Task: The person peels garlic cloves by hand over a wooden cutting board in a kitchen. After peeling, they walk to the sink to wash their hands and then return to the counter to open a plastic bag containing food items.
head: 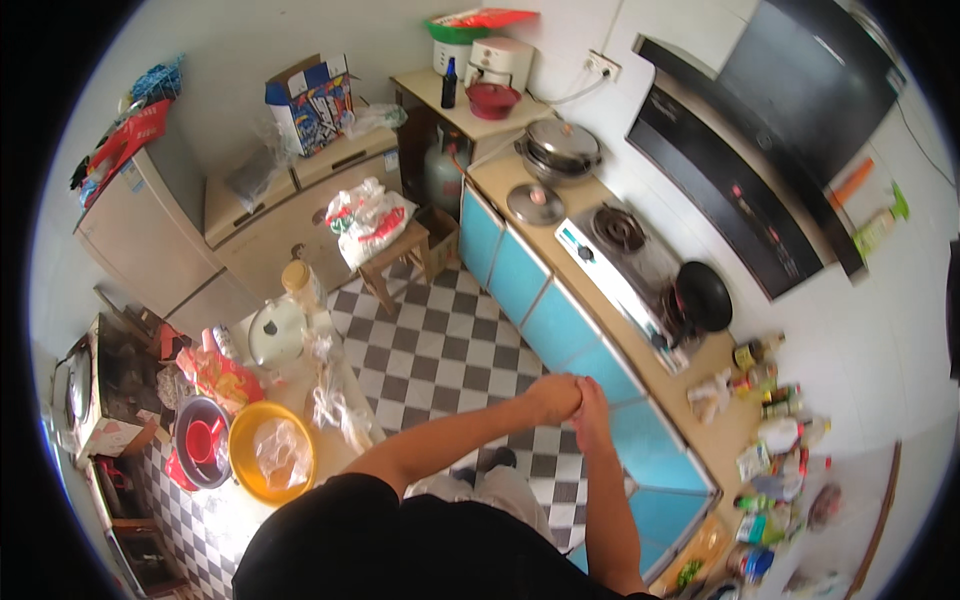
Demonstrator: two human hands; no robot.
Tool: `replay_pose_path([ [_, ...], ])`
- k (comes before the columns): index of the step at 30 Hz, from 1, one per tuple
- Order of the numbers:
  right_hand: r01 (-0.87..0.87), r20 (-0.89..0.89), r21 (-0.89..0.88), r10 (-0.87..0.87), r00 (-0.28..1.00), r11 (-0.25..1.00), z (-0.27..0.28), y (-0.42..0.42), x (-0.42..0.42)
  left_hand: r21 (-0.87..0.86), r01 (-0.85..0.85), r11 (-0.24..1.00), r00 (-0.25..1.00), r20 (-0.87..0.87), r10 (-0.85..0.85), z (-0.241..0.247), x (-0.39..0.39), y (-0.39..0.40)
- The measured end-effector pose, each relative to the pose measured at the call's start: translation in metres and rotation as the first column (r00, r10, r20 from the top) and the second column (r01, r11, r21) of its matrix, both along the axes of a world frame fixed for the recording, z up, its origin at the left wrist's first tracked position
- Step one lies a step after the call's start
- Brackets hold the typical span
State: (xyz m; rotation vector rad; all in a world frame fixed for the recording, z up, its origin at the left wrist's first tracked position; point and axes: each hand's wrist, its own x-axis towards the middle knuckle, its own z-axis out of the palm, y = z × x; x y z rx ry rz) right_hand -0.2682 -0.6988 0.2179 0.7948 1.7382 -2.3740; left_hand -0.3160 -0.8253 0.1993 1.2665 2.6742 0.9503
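Note:
My left hand (556,398) and my right hand (592,417) are pressed together in front of me, above the checkered floor and close to the blue cabinet doors (600,375). Their fingers overlap, and no object shows between them; the palms are hidden. Beyond the hands, on the counter (630,337), stands a two-burner gas stove (637,262). A black wok (703,296) sits tilted over its nearer burner. The farther burner (619,229) is bare.
Bottles and packets (780,435) line the counter at right, near a cutting board (697,555) with chopped greens. On the left, a table holds a yellow basin (271,454) and a grey basin (204,442). A wooden stool (397,251) bears plastic bags. A range hood (735,187) overhangs the stove.

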Motion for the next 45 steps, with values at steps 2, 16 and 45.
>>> replay_pose_path([
  [2, -0.020, 0.003, -0.067, 0.021, 1.000, 0.998, -0.021, -0.005, -0.073, -0.061, 0.010, 0.998, 0.997, -0.070, -0.014, -0.002, -0.048, -0.003],
  [16, -0.279, 0.351, 0.919, 0.899, 0.262, -0.277, 0.033, -0.241, -0.428, -0.202, -0.607, 0.769, 0.784, 0.012, 0.621, 0.017, -0.269, -0.212],
  [45, -0.471, 0.446, 0.859, 0.743, 0.499, -0.199, -0.193, -0.524, -0.954, 0.180, -0.913, 0.366, 0.407, 0.356, 0.841, -0.063, -0.585, -0.490],
])
